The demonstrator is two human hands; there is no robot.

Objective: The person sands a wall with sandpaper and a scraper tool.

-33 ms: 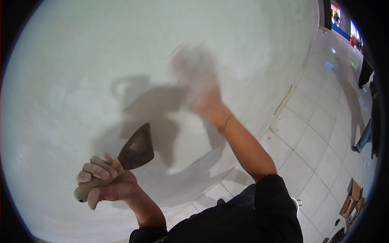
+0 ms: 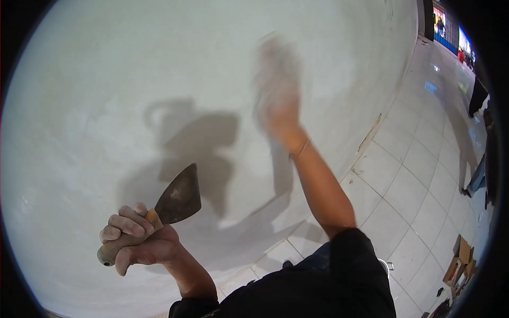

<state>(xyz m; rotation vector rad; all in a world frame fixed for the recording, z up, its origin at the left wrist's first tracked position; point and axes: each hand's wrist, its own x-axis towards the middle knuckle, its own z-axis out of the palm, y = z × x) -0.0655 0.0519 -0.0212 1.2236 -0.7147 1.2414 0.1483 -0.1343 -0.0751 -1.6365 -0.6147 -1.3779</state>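
My left hand (image 2: pixel 139 238) is closed around the wooden handle of a putty knife (image 2: pixel 180 195). Its dark metal blade flares out and points up and to the right, with some pale residue on it. White dust coats the fingers. Higher up, my right hand (image 2: pixel 278 87) is at the pale plastered wall (image 2: pixel 95 100), its arm stretched forward. Motion smears that hand, so its fingers and anything in them cannot be made out. Shadows of my head and arms fall on the wall between the two hands.
White floor tiles (image 2: pixel 408 196) run along the wall's base on the right. A chipped strip (image 2: pixel 369 132) shows low on the wall. An opened cardboard box (image 2: pixel 460 267) lies at the lower right. Part of a person's leg (image 2: pixel 476 180) shows at the right rim.
My right hand has moved up and to the right across the wall. The left hand and the putty knife have stayed almost still.
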